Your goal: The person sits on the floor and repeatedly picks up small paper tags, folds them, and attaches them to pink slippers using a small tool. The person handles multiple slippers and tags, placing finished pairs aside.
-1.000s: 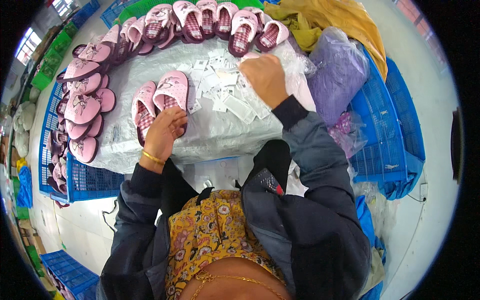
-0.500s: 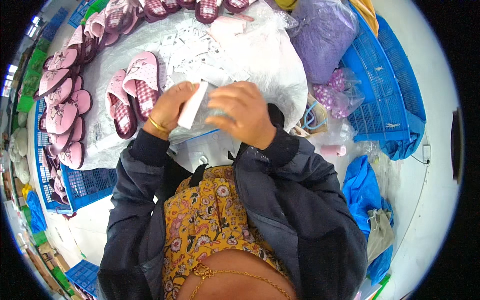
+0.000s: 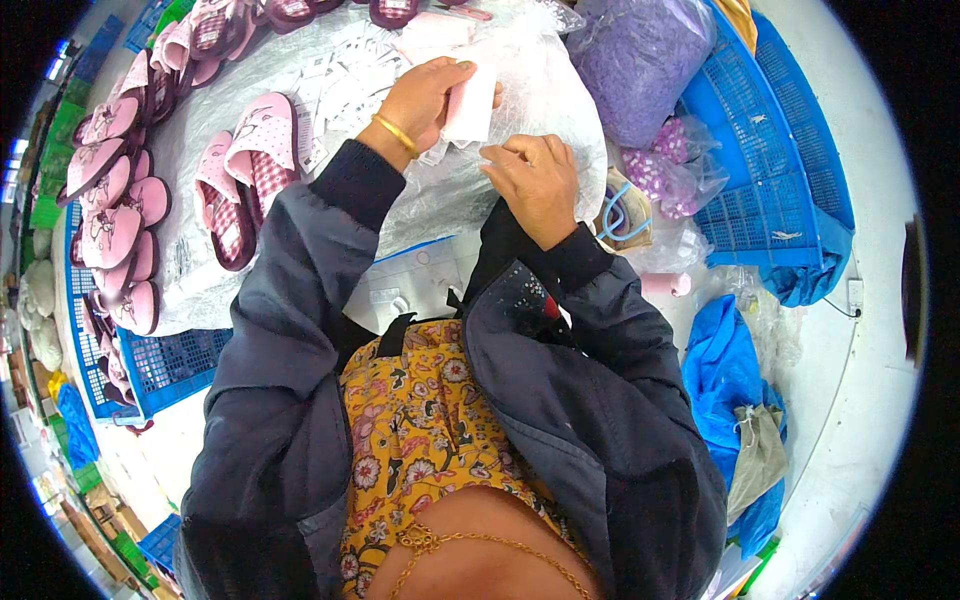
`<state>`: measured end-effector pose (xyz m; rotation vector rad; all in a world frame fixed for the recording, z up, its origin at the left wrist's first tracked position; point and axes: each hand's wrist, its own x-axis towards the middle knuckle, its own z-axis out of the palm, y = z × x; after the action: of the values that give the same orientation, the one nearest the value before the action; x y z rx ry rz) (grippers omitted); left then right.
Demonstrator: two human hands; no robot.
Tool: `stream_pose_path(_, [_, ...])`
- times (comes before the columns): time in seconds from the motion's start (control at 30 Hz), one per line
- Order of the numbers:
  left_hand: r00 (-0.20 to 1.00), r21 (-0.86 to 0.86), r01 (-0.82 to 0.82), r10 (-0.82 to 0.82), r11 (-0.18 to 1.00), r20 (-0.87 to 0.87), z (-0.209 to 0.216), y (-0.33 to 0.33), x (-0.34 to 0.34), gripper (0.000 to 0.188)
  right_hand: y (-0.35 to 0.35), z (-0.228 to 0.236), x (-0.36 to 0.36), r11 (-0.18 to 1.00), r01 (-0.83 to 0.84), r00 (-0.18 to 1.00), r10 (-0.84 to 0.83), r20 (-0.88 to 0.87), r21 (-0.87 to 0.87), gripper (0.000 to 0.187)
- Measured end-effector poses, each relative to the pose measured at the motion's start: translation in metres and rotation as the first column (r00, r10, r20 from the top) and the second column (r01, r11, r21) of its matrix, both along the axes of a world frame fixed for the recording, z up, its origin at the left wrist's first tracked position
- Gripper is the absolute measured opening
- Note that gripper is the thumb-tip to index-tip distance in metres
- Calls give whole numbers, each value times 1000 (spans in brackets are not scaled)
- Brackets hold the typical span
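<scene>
Left arm (image 3: 300, 270) reaching way out front, angled inward. Left hand (image 3: 425, 105) in solid pinch grip, thumb sticking out toward right, fingers mostly hidden. Right arm (image 3: 630, 340) bent kinda tighter, closer to body. Right hand (image 3: 545, 185) near left one but apart, fingers loosely curled, tips aimed left.

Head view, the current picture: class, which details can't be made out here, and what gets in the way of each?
All in the head view:
- Pale pink sheet: its far side, turned away, and part of the left hand behind it.
- Nearest slipper pair: one heel, covered by the left sleeve.
- Farthest slippers: upper parts, cut off by the top edge.
- White paper tags: printing, too small and overlapped.
</scene>
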<state>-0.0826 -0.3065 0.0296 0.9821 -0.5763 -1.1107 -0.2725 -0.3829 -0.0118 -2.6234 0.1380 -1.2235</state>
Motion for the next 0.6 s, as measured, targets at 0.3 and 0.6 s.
stream_pose_path(0.3, [998, 152, -56, 59, 987, -15, -31, -35, 2, 26, 4, 2, -1, 991, -131, 983, 132, 124, -15, 13])
stream_pose_path(0.6, [996, 114, -83, 88, 990, -34, -47, -35, 0, 29, 12, -11, -16, 975, -32, 997, 14, 81, 220, 19])
